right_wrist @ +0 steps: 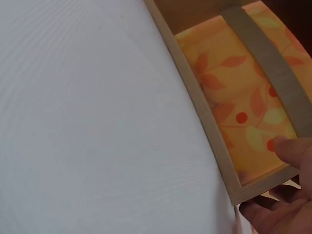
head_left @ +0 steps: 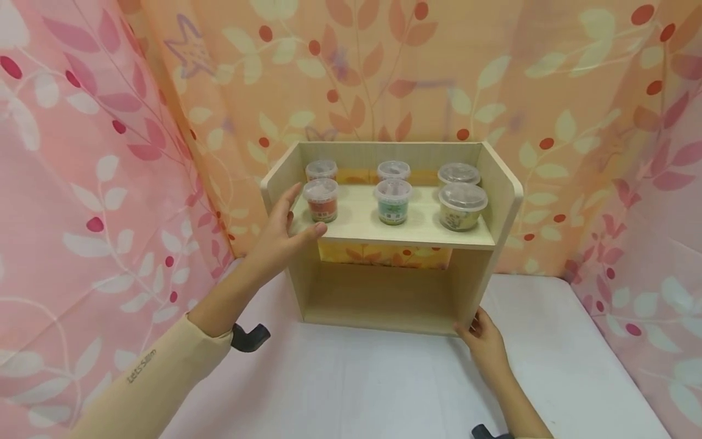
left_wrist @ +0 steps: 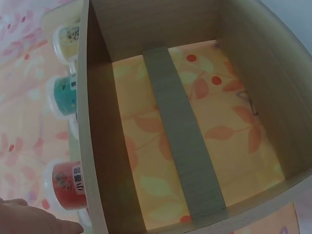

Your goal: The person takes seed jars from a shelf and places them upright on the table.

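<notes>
A pale wooden two-tier shelf (head_left: pixel 384 286) stands on the white table, bearing two rows of lidded plastic cups. Spread beside the front-left cup with red contents (head_left: pixel 323 207), my left hand (head_left: pixel 276 238) has its thumb extended near the upper board's front edge and its forefinger raised at the left side panel. That red cup (left_wrist: pixel 69 185) is close to the thumb in the left wrist view. Low at the shelf's right side panel, my right hand (head_left: pixel 485 344) grips the panel, thumb (right_wrist: pixel 287 146) on the inner side and fingers on the outer side.
A cup with teal contents (head_left: pixel 393 207) stands mid-row, and a wider yellowish tub (head_left: pixel 462 210) at the right, each with another behind. Side panels (head_left: pixel 501 189) rise past the upper board. Floral curtains (head_left: pixel 362 73) hang behind and at both sides of the white table (head_left: pixel 351 384).
</notes>
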The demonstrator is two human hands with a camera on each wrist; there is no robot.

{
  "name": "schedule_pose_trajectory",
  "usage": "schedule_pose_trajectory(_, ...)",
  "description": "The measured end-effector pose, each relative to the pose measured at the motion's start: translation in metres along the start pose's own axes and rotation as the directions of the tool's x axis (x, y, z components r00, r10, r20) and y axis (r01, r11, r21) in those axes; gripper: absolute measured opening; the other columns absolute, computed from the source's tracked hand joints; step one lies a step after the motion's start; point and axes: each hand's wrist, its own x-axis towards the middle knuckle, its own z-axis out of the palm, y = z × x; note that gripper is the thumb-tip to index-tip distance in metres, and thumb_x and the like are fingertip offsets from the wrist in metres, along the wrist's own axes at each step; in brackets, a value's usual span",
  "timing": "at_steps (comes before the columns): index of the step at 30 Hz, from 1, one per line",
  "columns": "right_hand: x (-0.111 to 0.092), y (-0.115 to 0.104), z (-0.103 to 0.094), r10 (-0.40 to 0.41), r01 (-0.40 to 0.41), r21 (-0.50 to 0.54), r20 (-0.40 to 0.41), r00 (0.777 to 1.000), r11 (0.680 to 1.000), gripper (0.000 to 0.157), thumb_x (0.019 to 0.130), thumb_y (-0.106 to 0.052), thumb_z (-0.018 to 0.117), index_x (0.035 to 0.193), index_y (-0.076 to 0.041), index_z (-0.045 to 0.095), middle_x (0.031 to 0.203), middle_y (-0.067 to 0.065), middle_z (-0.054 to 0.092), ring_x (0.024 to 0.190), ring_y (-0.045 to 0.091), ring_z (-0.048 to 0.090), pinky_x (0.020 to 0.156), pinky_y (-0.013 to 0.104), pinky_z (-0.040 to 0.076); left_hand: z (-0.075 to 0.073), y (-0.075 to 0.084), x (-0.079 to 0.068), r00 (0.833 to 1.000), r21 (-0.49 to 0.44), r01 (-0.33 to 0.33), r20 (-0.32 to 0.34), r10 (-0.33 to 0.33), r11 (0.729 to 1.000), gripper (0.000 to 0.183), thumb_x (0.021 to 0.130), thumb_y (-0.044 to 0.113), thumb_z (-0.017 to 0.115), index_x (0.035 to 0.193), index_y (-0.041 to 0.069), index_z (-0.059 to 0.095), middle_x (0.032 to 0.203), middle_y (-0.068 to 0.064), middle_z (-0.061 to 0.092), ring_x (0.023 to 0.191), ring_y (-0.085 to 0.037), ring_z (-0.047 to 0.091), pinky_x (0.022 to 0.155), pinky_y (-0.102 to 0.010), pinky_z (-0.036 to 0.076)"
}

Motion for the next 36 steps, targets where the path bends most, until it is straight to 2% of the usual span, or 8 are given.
schedule_pose_trajectory(5,-0.005,0.007,0.000,-0.015,0.010,-0.075,-0.055,0.998,0.997,0.059,0.103,-0.020,0.065,0.151,0.003,0.041,0.145,0.031,0.052,0.130,0.046,0.056,0.087,-0.001,0.042,0.005,-0.002,0.017,0.999,-0.033,0.038,-0.019,-0.038,0.999,0.091,0.097,0.030,0.073,0.164,0.012,0.015,0.171,-0.006,0.014,0.159,-0.022,0.009,0.129,-0.043,0.014)
schedule_pose_trajectory(11,-0.004,0.011,0.001,-0.032,0.023,-0.095,-0.090,0.995,0.995,0.054,0.103,-0.019,0.064,0.147,0.005,0.045,0.142,0.032,0.054,0.129,0.044,0.057,0.086,-0.002,0.041,0.011,-0.004,0.033,0.994,-0.093,0.086,-0.061,-0.091,0.992,0.091,0.097,0.032,0.072,0.164,0.010,0.014,0.171,-0.008,0.015,0.158,-0.022,0.011,0.129,-0.044,0.015)
schedule_pose_trajectory(14,-0.005,0.011,-0.001,-0.024,0.011,-0.126,-0.105,0.994,0.992,0.053,0.104,-0.020,0.063,0.147,0.005,0.046,0.142,0.032,0.054,0.130,0.044,0.056,0.084,-0.004,0.039,0.018,-0.008,0.041,0.992,-0.126,0.087,-0.075,-0.097,0.988,0.089,0.097,0.031,0.072,0.163,0.010,0.017,0.169,-0.009,0.021,0.157,-0.022,0.016,0.128,-0.045,0.018)
schedule_pose_trajectory(18,-0.004,0.012,-0.002,-0.019,0.006,-0.121,-0.110,0.994,0.993,0.051,0.104,-0.018,0.061,0.147,0.005,0.046,0.143,0.031,0.054,0.132,0.043,0.054,0.086,-0.004,0.038,0.025,-0.011,0.050,0.992,-0.181,0.063,-0.095,-0.081,0.981,0.080,0.098,0.025,0.071,0.160,0.008,0.024,0.161,-0.008,0.037,0.153,-0.019,0.027,0.127,-0.042,0.023)
schedule_pose_trajectory(23,0.000,0.010,0.003,-0.012,0.003,-0.091,-0.103,0.995,0.996,0.049,0.105,-0.017,0.060,0.146,0.005,0.046,0.142,0.031,0.055,0.133,0.041,0.054,0.087,-0.003,0.039,0.023,-0.010,0.056,0.987,-0.226,0.075,-0.119,-0.104,0.971,0.075,0.098,0.021,0.070,0.159,0.006,0.027,0.153,-0.012,0.045,0.146,-0.021,0.041,0.123,-0.037,0.032)
schedule_pose_trajectory(28,0.000,0.009,0.006,0.004,-0.012,-0.078,-0.102,0.995,0.997,0.049,0.106,-0.018,0.059,0.146,0.006,0.046,0.141,0.032,0.056,0.133,0.041,0.054,0.086,-0.004,0.039,0.018,-0.016,0.059,0.983,-0.237,0.110,-0.119,-0.141,0.965,0.077,0.098,0.021,0.071,0.159,0.005,0.027,0.152,-0.014,0.044,0.143,-0.024,0.044,0.121,-0.036,0.037)
schedule_pose_trajectory(36,0.000,0.011,0.009,0.023,-0.026,-0.028,-0.091,0.996,0.999,0.048,0.105,-0.017,0.059,0.146,0.006,0.047,0.141,0.030,0.057,0.133,0.037,0.054,0.088,-0.001,0.043,0.018,-0.019,0.059,0.982,-0.228,0.104,-0.129,-0.136,0.968,0.076,0.095,0.022,0.076,0.156,0.003,0.035,0.148,-0.013,0.048,0.133,-0.023,0.053,0.112,-0.036,0.046)
